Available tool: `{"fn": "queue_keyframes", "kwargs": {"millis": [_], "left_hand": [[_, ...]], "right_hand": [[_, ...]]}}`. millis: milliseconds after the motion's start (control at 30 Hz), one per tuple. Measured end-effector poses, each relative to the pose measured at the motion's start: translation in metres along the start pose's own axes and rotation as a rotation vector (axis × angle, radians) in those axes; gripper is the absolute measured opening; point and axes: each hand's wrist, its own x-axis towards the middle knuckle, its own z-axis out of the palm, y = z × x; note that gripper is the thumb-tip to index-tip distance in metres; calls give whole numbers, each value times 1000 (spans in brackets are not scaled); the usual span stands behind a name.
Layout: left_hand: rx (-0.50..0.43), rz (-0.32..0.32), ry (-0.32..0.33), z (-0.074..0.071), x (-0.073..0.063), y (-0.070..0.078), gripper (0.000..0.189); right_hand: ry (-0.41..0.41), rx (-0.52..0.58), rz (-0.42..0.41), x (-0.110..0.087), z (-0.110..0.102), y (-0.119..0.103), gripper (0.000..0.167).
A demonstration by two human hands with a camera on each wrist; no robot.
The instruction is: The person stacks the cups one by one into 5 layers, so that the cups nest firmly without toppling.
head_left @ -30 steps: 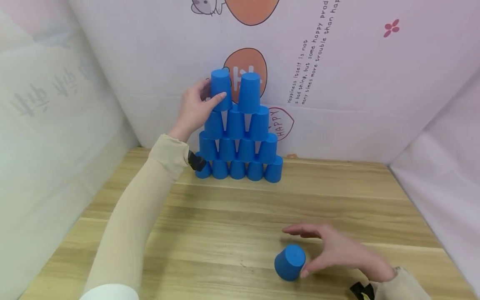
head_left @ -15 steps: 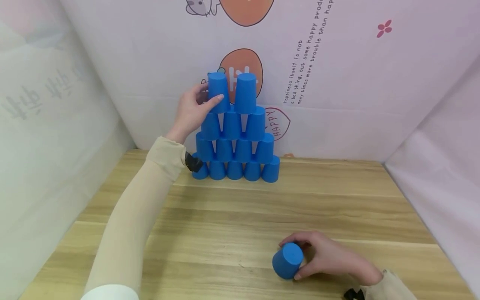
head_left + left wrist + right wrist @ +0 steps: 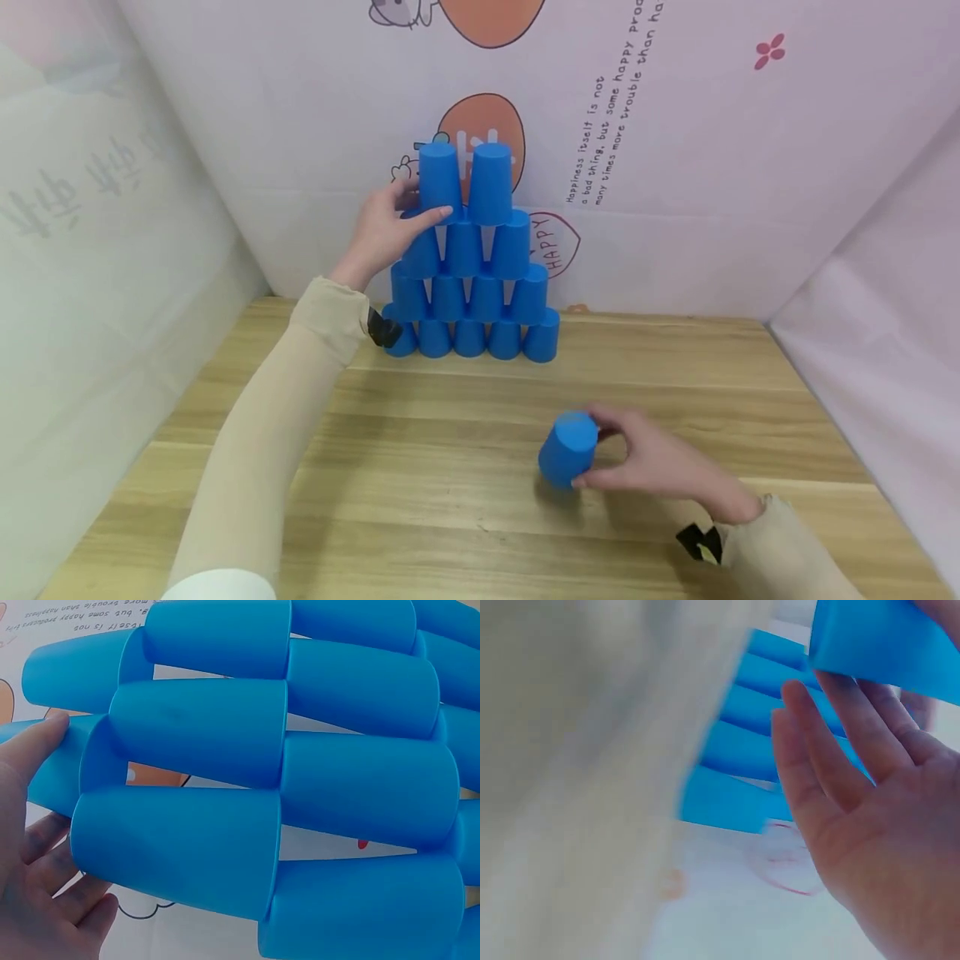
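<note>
A pyramid of upside-down blue cups (image 3: pixel 470 300) stands by the back wall, narrowing to two at the top. My left hand (image 3: pixel 382 237) holds the top-left cup (image 3: pixel 438 175), thumb across its front near the rim and fingers round its far side. In the left wrist view, that cup (image 3: pixel 56 761) sits end to end with the row beneath. My right hand (image 3: pixel 648 462) grips a single blue cup (image 3: pixel 567 454) between thumb and fingers, slightly tilted above the table with a shadow under it. Part of this cup (image 3: pixel 889 645) shows at the top of the right wrist view.
The wooden table (image 3: pixel 435 500) carries the pyramid near its back edge. A printed cloth wall (image 3: pixel 675 167) rises close behind the stack, and white cloth sides (image 3: pixel 97 275) close in left and right. The other upper cup (image 3: pixel 492 185) stands beside the left-held one.
My right hand has closed on the single cup, lifted it and carried it forward toward the pyramid. The left hand has slid slightly lower on the top-left cup, which now sits square on its row.
</note>
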Motion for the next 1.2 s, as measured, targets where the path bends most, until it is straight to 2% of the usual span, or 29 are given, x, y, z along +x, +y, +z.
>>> {"fn": "queue_keyframes", "kwargs": {"millis": [100,267,400,567,700,800,967,1067,1200], "left_hand": [[2,0,-11,0,0,-1,87],[-3,-11,-17,-2,-2,-3,87],[0,-24,-17,-4,-5,-6,87],[10,-29,-13,-4,-5,-6,89],[-21,-12,24,-2,-7,-9,88],[-63,-3,85,0,-12,-14,87],[-122,23,189,-1,-29,-24,80],[-142,38,218,-2,-44,-32,77],[-195,43,221,-3,-72,-47,72]], "right_hand": [[122,-38,-38,15,-18,-17,62],[333,19,-120,53,-40,-41,63],[456,102,-169,88,-56,-57,56],[593,103,-231,134,-85,-84,51],[700,84,-184,168,-110,-109,54],[736,85,-108,192,-122,-123,59],[704,61,-17,225,-131,-137,66],[672,41,12,237,-133,-141,68],[630,41,47,247,-132,-143,71]]}}
